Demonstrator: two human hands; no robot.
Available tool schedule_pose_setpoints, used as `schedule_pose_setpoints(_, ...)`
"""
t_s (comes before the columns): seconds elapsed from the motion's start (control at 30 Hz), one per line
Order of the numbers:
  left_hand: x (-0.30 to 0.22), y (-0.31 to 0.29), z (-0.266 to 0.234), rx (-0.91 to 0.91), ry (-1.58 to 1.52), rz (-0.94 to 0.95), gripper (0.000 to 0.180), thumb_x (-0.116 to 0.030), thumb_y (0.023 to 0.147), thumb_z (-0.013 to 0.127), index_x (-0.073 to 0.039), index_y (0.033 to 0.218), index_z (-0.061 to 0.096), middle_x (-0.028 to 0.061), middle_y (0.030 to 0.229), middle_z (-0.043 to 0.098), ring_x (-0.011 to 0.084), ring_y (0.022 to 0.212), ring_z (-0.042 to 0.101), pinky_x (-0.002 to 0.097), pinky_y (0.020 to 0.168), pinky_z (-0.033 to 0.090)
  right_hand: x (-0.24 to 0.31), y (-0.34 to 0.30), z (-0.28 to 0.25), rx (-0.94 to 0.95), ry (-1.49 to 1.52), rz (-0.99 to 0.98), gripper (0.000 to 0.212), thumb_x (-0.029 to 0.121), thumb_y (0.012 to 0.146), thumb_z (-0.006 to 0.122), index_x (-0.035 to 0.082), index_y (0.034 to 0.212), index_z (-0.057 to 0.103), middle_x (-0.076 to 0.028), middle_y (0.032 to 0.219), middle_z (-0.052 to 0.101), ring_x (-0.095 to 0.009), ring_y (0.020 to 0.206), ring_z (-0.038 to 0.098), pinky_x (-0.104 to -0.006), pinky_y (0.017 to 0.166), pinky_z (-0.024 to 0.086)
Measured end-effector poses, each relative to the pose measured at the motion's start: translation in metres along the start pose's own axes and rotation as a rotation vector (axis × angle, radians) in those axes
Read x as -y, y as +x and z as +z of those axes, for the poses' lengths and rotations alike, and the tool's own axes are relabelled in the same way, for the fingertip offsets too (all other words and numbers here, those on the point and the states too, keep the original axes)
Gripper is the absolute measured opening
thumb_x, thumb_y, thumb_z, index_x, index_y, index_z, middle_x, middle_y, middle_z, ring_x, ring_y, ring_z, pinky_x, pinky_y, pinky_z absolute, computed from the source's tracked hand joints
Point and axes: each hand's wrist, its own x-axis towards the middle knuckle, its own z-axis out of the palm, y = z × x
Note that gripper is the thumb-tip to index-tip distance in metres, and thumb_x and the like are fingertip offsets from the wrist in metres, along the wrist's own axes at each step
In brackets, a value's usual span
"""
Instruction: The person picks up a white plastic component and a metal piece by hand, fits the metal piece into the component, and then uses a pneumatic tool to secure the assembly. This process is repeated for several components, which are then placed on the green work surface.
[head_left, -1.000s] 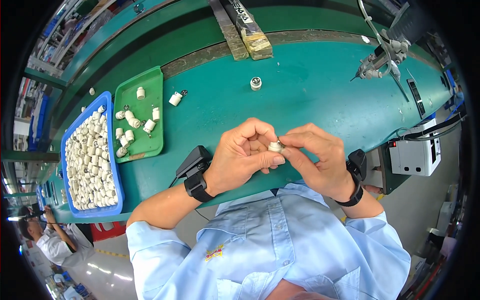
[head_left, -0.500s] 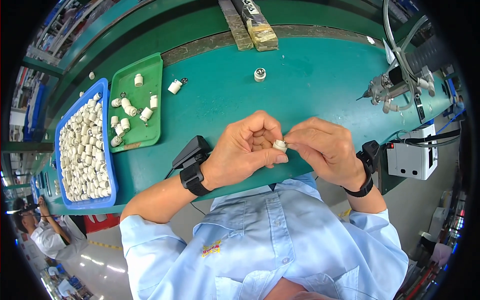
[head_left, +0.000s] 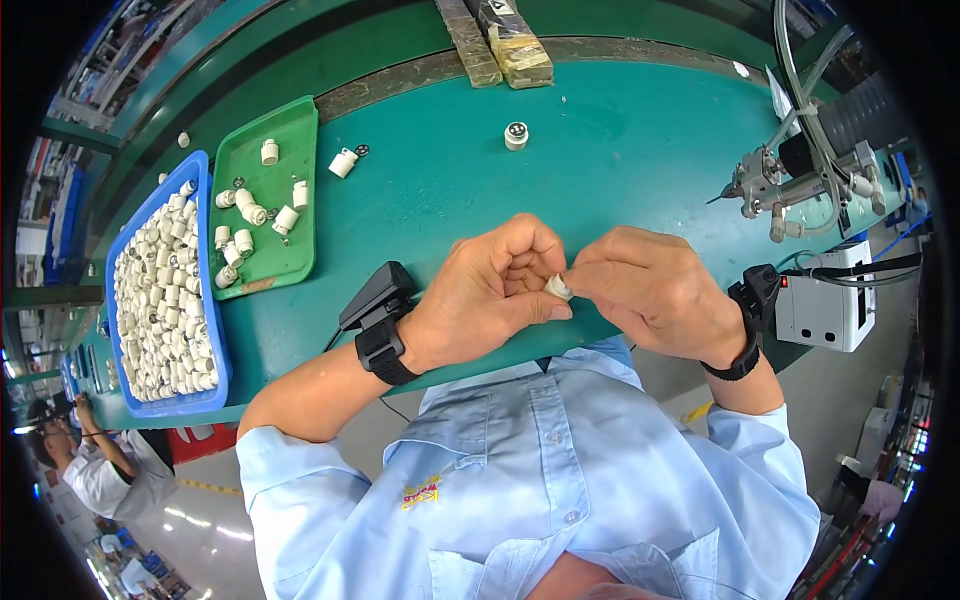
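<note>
A small white cylindrical part [head_left: 559, 288] sits tilted between the thumb and curled fingers of my left hand [head_left: 492, 283], close to the bench's front edge. My right hand [head_left: 655, 290] has its fingertips pinched together against the part's upper end. Whatever those fingertips hold is hidden behind them. Beyond my hands, a similar white part with a black top [head_left: 516, 136] stands upright on the green bench [head_left: 430, 180]. Another white part [head_left: 343, 163] lies farther left, with a small black disc [head_left: 362, 150] beside it.
To the left, a blue tray [head_left: 221, 370] is heaped with white parts, next to a green tray [head_left: 300, 245] with several more. A black device [head_left: 380, 292] lies by my left wrist. On the right are a metal tool with hoses [head_left: 790, 185] and a white box [head_left: 825, 310].
My right hand has turned slightly and closed further over the end of the white part, covering more of it. The left hand keeps its hold. The view has shifted a little.
</note>
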Motion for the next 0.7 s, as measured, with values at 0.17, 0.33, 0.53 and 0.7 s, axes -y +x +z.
schedule_pose_setpoints(0.17, 0.0, 0.0, 0.0, -0.013, 0.13, 0.03, 0.031, 0.011, 0.081, 0.068, -0.002, 0.103, 0.05, 0.0047, 0.097, 0.061, 0.0078, 0.087, 0.061, 0.0219, 0.076, 0.052, -0.005, 0.003, -0.001, 0.025, 0.06, 0.014, 0.021, -0.008, 0.071, 0.068, 0.002, 0.09, 0.068, -0.009, 0.081, 0.066, -0.024, 0.068, 0.064, -0.0315, 0.055, 0.049)
schedule_pose_setpoints(0.33, -0.002, 0.0, -0.002, -0.061, 0.285, 0.076, 0.027, 0.007, 0.081, 0.071, -0.002, 0.1, 0.055, 0.0047, 0.094, 0.064, 0.0092, 0.085, 0.064, 0.023, 0.075, 0.053, -0.009, 0.006, 0.002, 0.035, 0.266, 0.211, 0.019, -0.006, 0.074, 0.07, 0.001, 0.091, 0.066, -0.009, 0.079, 0.067, -0.02, 0.07, 0.067, -0.0292, 0.06, 0.052)
schedule_pose_setpoints(0.53, 0.001, 0.009, -0.009, -0.04, 0.619, 0.288, 0.019, 0.001, 0.077, 0.074, -0.002, 0.089, 0.06, 0.0064, 0.088, 0.068, 0.0165, 0.08, 0.067, 0.028, 0.069, 0.053, -0.001, 0.003, 0.007, -0.095, 0.454, 0.427, 0.018, -0.006, 0.075, 0.071, 0.0, 0.091, 0.063, -0.008, 0.083, 0.069, -0.015, 0.075, 0.067, -0.0268, 0.066, 0.054)
schedule_pose_setpoints(0.7, 0.008, 0.015, -0.034, -0.222, 0.872, 0.441, 0.015, -0.002, 0.073, 0.074, -0.003, 0.082, 0.062, 0.0087, 0.084, 0.069, 0.0234, 0.077, 0.067, 0.0342, 0.063, 0.052, 0.025, 0.002, -0.043, -0.686, -0.108, -0.116, 0.018, -0.009, 0.08, 0.065, -0.005, 0.097, 0.062, -0.017, 0.09, 0.068, -0.027, 0.078, 0.067, -0.0325, 0.068, 0.055)
